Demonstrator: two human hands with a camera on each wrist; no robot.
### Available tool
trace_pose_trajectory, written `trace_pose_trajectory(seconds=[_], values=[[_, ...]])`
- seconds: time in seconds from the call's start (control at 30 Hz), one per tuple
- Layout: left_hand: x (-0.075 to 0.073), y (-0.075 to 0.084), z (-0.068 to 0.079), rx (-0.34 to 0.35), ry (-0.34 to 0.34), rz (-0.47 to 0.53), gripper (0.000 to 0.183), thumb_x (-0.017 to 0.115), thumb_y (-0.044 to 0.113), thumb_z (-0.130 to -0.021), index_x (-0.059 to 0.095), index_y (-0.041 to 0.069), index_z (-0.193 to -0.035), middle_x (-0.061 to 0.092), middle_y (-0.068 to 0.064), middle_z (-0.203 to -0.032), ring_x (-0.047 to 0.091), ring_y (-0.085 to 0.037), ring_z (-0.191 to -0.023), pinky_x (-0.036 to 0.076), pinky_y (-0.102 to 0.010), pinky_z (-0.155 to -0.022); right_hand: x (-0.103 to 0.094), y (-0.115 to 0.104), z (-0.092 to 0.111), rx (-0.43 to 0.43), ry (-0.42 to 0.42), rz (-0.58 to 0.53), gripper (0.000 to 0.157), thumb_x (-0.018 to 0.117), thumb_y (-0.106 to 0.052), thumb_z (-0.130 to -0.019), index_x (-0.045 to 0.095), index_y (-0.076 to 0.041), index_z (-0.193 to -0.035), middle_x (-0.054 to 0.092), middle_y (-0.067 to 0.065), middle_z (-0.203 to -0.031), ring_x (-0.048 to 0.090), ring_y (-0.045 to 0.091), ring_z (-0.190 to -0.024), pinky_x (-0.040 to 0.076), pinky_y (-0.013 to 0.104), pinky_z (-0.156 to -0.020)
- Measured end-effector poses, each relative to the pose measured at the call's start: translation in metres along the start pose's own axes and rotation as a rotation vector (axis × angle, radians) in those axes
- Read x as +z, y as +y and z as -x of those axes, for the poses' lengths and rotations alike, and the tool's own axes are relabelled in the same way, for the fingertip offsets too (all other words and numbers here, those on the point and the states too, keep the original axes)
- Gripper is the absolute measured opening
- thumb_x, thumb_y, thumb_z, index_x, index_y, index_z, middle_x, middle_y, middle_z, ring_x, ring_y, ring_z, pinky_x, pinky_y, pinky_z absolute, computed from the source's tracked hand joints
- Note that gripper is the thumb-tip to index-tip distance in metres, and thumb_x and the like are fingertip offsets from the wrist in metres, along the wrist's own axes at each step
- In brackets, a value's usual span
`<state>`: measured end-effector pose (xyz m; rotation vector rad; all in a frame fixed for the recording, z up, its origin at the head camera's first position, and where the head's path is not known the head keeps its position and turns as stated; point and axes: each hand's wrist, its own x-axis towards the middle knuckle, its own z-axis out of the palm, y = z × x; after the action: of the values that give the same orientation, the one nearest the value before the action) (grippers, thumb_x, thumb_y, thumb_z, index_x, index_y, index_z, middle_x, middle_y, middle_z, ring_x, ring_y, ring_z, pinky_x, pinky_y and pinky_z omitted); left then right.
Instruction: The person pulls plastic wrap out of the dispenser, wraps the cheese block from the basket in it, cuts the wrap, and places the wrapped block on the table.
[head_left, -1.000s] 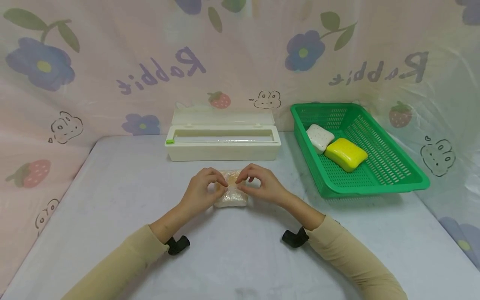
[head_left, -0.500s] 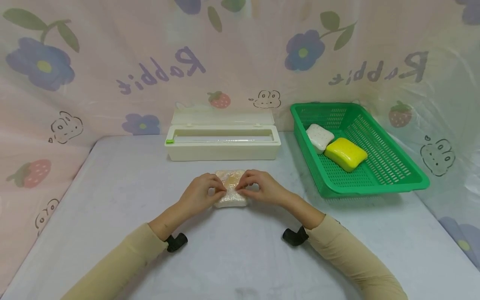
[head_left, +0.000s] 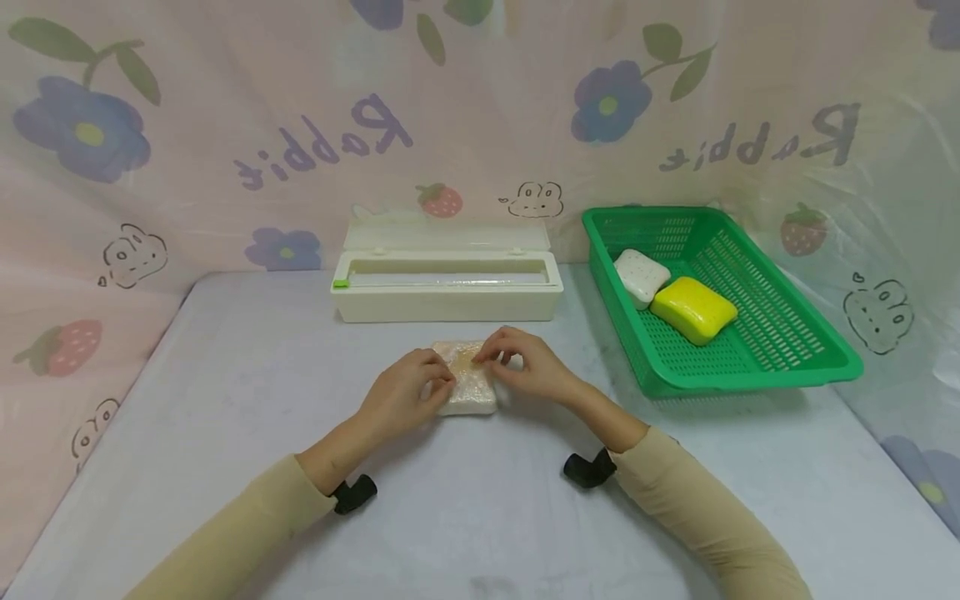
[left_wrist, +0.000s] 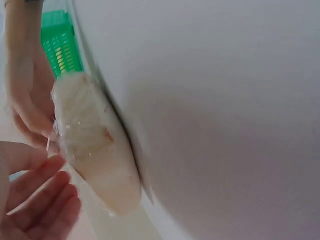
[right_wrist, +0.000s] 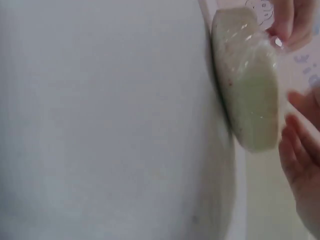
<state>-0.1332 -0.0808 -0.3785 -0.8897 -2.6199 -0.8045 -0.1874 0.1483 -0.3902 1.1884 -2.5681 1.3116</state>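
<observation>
Pale block (head_left: 474, 398) lying flat on the counter (head_left: 465, 517) between your 2 hands, in front of the lidded white dispenser (head_left: 450, 305) and to the left of the green basket (head_left: 750, 386), which holds 2 further blocks, 1 speckled white (head_left: 641, 277) and 1 yellow (head_left: 694, 308). Clear film (right_wrist: 250, 52) covers the pale block and rises in a loose, crinkled fold near its upper face. Your left hand (head_left: 408, 392) brings its fingers (left_wrist: 37, 174) nearly together and appears to pinch this fold; your right hand (head_left: 531, 367) holds thumb and fingertips close together over the far right part, though you cannot tell whether film lies between them.

Handling, as judged from appearance: expect the block to be light, firm and unlikely to dent, its rounded edges slick under the glossy film. The film is the delicate part, thin, clingy and apt to tear or stretch; take it by the loose fold with the fingertips. To lift the block, grip its 2 opposite short sides, low down, not the wrapping.
</observation>
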Motion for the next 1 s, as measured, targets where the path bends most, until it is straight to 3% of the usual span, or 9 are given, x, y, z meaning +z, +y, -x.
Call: trace_pose_trajectory(seconds=[0.13,0.27,0.47,0.57,0.8,0.87,1.0], values=[[0.003,0.006,0.003,0.205,0.08,-0.059,0.008,0.074,0.007,-0.08,0.072,0.006,-0.087,0.066,-0.003,-0.094,0.063,-0.018,-0.091,0.056,-0.029,-0.074,0.0,0.01,-0.003,0.028,0.014,-0.023,0.044,0.047,0.014,-0.08,0.063,-0.001,-0.118,0.058,0.016,-0.123,0.053,0.029,-0.115,0.05,0.04,-0.085],[0.006,0.009,0.003,0.309,0.025,-0.097,0.015,0.075,0.006,-0.079,0.071,0.006,-0.094,0.067,-0.004,-0.101,0.064,-0.018,-0.097,0.055,-0.028,-0.08,0.001,0.018,-0.008,0.039,-0.078,-0.065,0.062,0.043,0.018,-0.074,0.053,-0.001,-0.132,0.047,0.018,-0.14,0.041,0.031,-0.132,0.045,0.048,-0.099],[0.009,0.011,0.002,0.251,-0.104,-0.146,0.034,0.08,0.013,-0.076,0.065,0.007,-0.106,0.063,-0.004,-0.108,0.061,-0.02,-0.106,0.055,-0.031,-0.082,-0.001,0.026,-0.015,0.059,-0.266,-0.192,0.076,0.041,0.018,-0.07,0.04,-0.001,-0.143,0.04,0.013,-0.149,0.035,0.029,-0.138,0.036,0.045,-0.11],[0.009,0.012,0.001,0.229,-0.14,-0.186,0.037,0.082,0.015,-0.074,0.063,0.009,-0.105,0.061,-0.004,-0.107,0.059,-0.02,-0.103,0.055,-0.031,-0.079,-0.003,0.029,-0.017,0.092,-0.315,-0.207,0.073,0.044,0.017,-0.074,0.04,-0.003,-0.144,0.04,0.011,-0.15,0.039,0.027,-0.136,0.037,0.042,-0.109],[0.011,0.012,-0.004,0.172,-0.17,-0.307,0.038,0.082,0.016,-0.071,0.054,0.01,-0.097,0.053,-0.003,-0.095,0.052,-0.018,-0.085,0.049,-0.029,-0.064,-0.004,0.03,-0.018,0.174,-0.309,-0.248,0.059,0.066,-0.003,-0.08,0.046,-0.003,-0.136,0.05,0.014,-0.138,0.055,0.025,-0.114,0.048,0.037,-0.093],[0.01,0.011,-0.003,0.14,-0.168,-0.288,0.038,0.081,0.018,-0.073,0.054,0.01,-0.098,0.052,-0.002,-0.096,0.051,-0.017,-0.087,0.048,-0.029,-0.064,-0.003,0.031,-0.017,0.197,-0.305,-0.249,0.058,0.069,-0.006,-0.081,0.047,-0.004,-0.134,0.052,0.013,-0.135,0.055,0.022,-0.11,0.048,0.035,-0.09],[0.004,0.007,0.0,0.065,-0.141,-0.159,0.036,0.078,0.022,-0.079,0.054,0.01,-0.103,0.054,0.0,-0.101,0.053,-0.016,-0.093,0.051,-0.03,-0.07,-0.007,0.028,-0.015,0.21,-0.272,-0.249,0.054,0.071,-0.01,-0.081,0.052,-0.006,-0.131,0.054,0.012,-0.134,0.056,0.016,-0.1,0.049,0.03,-0.084]])
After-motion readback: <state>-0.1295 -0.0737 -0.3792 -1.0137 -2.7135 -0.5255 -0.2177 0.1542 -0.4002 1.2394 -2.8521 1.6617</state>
